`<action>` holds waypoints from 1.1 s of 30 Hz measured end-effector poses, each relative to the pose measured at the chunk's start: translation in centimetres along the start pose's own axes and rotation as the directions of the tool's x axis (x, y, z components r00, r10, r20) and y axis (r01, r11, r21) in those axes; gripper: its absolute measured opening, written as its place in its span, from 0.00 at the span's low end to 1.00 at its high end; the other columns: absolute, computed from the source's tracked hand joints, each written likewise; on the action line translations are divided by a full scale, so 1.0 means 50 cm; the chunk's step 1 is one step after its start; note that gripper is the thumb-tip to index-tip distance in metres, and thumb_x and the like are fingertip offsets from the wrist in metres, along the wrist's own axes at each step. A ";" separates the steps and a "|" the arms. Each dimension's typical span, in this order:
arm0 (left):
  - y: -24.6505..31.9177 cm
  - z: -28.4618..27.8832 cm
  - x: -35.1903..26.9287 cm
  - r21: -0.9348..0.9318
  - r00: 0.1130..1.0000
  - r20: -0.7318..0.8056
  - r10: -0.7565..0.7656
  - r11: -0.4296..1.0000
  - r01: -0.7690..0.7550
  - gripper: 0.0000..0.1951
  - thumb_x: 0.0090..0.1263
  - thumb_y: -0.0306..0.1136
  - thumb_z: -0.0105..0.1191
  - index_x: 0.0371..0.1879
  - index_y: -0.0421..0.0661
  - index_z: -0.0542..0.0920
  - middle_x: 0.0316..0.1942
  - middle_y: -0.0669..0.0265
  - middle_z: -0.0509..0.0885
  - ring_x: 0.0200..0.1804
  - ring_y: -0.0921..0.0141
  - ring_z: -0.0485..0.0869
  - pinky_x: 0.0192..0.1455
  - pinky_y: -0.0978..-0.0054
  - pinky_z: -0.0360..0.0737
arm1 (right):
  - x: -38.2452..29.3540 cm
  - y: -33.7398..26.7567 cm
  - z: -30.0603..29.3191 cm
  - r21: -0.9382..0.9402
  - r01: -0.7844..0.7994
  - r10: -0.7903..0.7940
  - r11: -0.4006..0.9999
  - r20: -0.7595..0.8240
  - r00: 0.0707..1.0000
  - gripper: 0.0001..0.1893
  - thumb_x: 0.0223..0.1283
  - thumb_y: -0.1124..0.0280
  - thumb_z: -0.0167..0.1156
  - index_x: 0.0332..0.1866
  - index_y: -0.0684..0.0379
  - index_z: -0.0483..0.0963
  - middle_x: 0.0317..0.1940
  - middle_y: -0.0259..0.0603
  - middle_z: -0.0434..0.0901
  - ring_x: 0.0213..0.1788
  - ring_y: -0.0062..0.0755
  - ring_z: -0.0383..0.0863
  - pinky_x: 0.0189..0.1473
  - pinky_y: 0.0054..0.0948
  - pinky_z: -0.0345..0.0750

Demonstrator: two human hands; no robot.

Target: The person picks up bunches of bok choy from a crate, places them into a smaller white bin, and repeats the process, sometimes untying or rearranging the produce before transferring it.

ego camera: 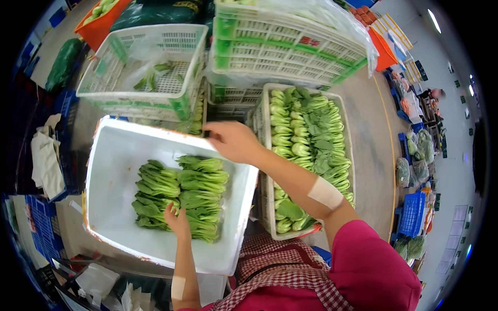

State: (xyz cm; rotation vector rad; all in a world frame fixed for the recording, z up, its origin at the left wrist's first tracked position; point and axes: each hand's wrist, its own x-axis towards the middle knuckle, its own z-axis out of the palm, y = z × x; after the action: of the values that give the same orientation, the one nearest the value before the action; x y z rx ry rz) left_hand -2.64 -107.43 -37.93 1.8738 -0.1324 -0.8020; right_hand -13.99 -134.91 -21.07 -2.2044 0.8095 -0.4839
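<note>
A white foam box (113,202) lies before me, with green bok choy (204,186) in two side-by-side columns on its floor. My left hand (178,222) is inside the box, its fingers apart at the stalk ends of the left column. No bunch is lifted in it. Slightly blurred, my right hand (233,142) hangs over the far rim, fingers bent with a gap to the thumb, and nothing shows in it. To the right stands a white plastic crate (266,112) packed with rows of more bok choy (299,134).
A white-green crate (181,97) holding a plastic bag and loose leaves stands beyond the box. Stacked crates (272,50) rise at the back, draped with plastic film. Concrete floor (373,155) runs along the right, past a blue basket (412,214) and bagged vegetables (422,145).
</note>
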 end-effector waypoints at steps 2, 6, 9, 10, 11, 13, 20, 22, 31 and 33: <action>0.033 0.011 -0.072 0.018 0.995 -0.028 0.095 0.995 -0.094 0.20 0.57 0.23 0.53 0.51 0.42 0.68 0.52 0.63 0.66 0.55 0.67 0.66 0.54 0.68 0.67 | -0.095 0.163 -0.069 0.085 -0.198 0.211 0.976 -0.190 0.959 0.19 0.49 0.76 0.57 0.51 0.57 0.73 0.35 0.42 0.79 0.31 0.31 0.78 0.36 0.26 0.76; 0.103 0.071 -0.189 -0.009 0.977 -0.010 0.211 0.977 -0.211 0.17 0.57 0.18 0.50 0.46 0.41 0.70 0.49 0.64 0.68 0.50 0.71 0.70 0.50 0.75 0.70 | -0.173 0.435 -0.323 -0.258 -0.524 0.435 0.812 -0.331 0.837 0.29 0.49 0.85 0.48 0.62 0.62 0.60 0.58 0.57 0.64 0.50 0.51 0.73 0.48 0.38 0.75; 0.136 0.186 -0.256 -0.121 0.936 0.112 0.333 0.940 -0.319 0.15 0.57 0.16 0.48 0.45 0.41 0.71 0.49 0.64 0.69 0.47 0.73 0.72 0.48 0.78 0.72 | -0.175 0.583 -0.442 -0.321 -0.583 0.493 0.747 -0.320 0.809 0.32 0.47 0.83 0.52 0.63 0.62 0.57 0.63 0.56 0.56 0.56 0.53 0.67 0.51 0.39 0.72; 0.154 0.237 -0.279 -0.160 0.910 0.158 0.382 0.920 -0.358 0.15 0.58 0.15 0.48 0.44 0.40 0.71 0.50 0.64 0.69 0.46 0.73 0.73 0.47 0.79 0.72 | -0.171 0.625 -0.460 -0.311 -0.580 0.496 0.753 -0.311 0.810 0.33 0.47 0.81 0.54 0.63 0.63 0.56 0.63 0.55 0.55 0.57 0.54 0.65 0.53 0.39 0.72; 0.181 0.292 -0.310 -0.235 0.930 0.182 0.320 0.932 -0.275 0.14 0.59 0.16 0.47 0.44 0.40 0.71 0.48 0.64 0.71 0.44 0.73 0.76 0.48 0.79 0.73 | -0.163 0.647 -0.464 -0.364 -0.554 0.477 0.748 -0.284 0.831 0.33 0.46 0.79 0.56 0.62 0.63 0.57 0.62 0.55 0.57 0.59 0.53 0.63 0.54 0.40 0.69; 0.209 0.387 -0.356 -0.333 0.919 0.245 0.308 0.917 -0.218 0.13 0.60 0.16 0.47 0.44 0.39 0.71 0.43 0.65 0.76 0.43 0.73 0.78 0.48 0.79 0.73 | -0.158 0.667 -0.451 -0.460 -0.506 0.457 0.730 -0.223 0.861 0.32 0.45 0.76 0.59 0.60 0.64 0.59 0.59 0.54 0.61 0.61 0.52 0.60 0.58 0.43 0.65; 0.220 0.581 -0.498 -0.322 0.840 0.493 0.226 0.945 -0.066 0.09 0.62 0.17 0.48 0.40 0.38 0.74 0.37 0.66 0.78 0.41 0.76 0.78 0.45 0.81 0.72 | -0.174 0.679 -0.481 -0.592 -0.390 0.383 0.705 -0.145 0.912 0.30 0.42 0.62 0.66 0.53 0.61 0.65 0.55 0.51 0.62 0.59 0.49 0.61 0.58 0.43 0.63; 0.216 0.600 -0.521 -0.323 0.818 0.533 0.216 0.946 -0.039 0.08 0.62 0.17 0.48 0.39 0.39 0.74 0.36 0.67 0.78 0.41 0.76 0.78 0.45 0.81 0.72 | -0.180 0.690 -0.499 -0.605 -0.369 0.389 0.706 -0.104 0.915 0.26 0.42 0.61 0.66 0.48 0.63 0.70 0.54 0.50 0.63 0.58 0.48 0.62 0.52 0.38 0.71; 0.214 0.614 -0.541 -0.215 0.785 0.619 -0.002 0.961 0.172 0.11 0.64 0.26 0.50 0.44 0.40 0.72 0.42 0.63 0.77 0.45 0.72 0.76 0.49 0.75 0.74 | -0.303 0.550 -0.521 0.516 -0.559 0.624 0.649 0.059 0.779 0.18 0.45 0.61 0.64 0.35 0.66 0.75 0.30 0.46 0.77 0.30 0.35 0.77 0.32 0.31 0.74; 0.237 0.654 -0.541 -0.195 0.741 0.650 -0.170 0.905 0.379 0.16 0.64 0.32 0.52 0.49 0.42 0.69 0.47 0.61 0.74 0.49 0.70 0.74 0.50 0.70 0.74 | -0.401 0.542 -0.457 0.640 -0.596 0.678 0.485 0.155 0.718 0.17 0.49 0.62 0.62 0.34 0.68 0.74 0.25 0.43 0.77 0.27 0.29 0.75 0.27 0.26 0.72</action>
State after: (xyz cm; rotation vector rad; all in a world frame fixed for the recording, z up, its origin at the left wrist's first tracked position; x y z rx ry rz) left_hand -39.37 -126.43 -22.71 1.2729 -0.1237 -1.5495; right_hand -52.14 -147.49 -27.83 -1.0916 1.2310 -0.4228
